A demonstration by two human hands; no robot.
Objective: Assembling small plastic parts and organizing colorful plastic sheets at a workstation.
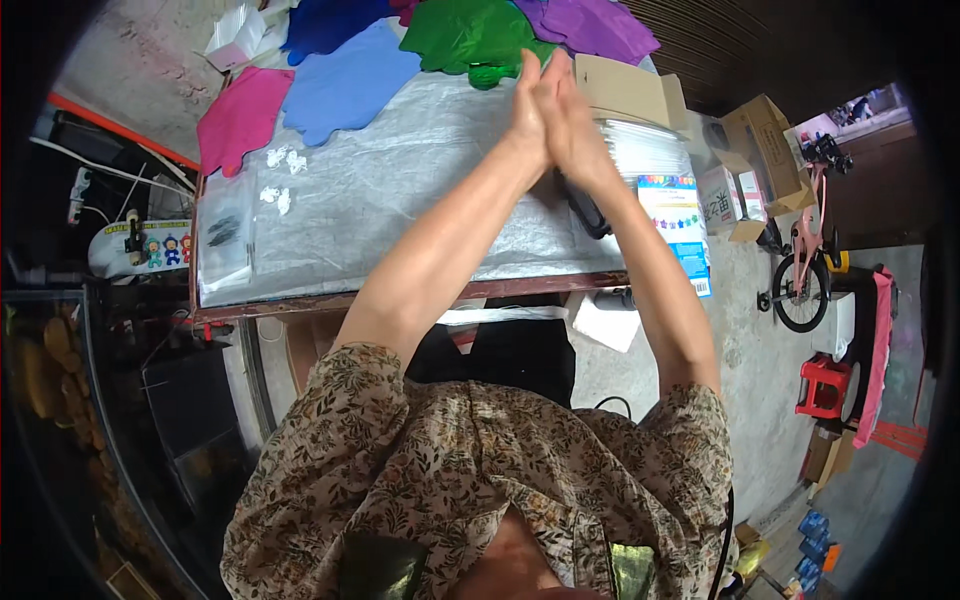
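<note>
Fingers [532, 75] of both hands stand straight and pressed palm to palm above the tabletop [400, 190]; whether anything thin lies between the palms cannot be told. The left hand [528, 105] and right hand [572, 120] meet flat, with no gap showing, just in front of a small cardboard box [625, 90].

Nearest to the hands, under the right wrist, lies a stack of clear bags [645, 150], and just beside it a printed card with coloured dots [675, 210] at the tabletop's right edge. A dark object [588, 212] sits partly hidden under the right forearm.

Farther out, coloured sheets lie fanned along the far edge: green [470, 35], purple [595, 25], blue [350, 85] and pink [240, 115]. Small white bits [282, 175] and a clear bag of dark pieces [225, 230] lie on the silvery cover at the left.

Judging by this, the sheets lie loose and unpacked, so most of the work seems left to do.
</note>
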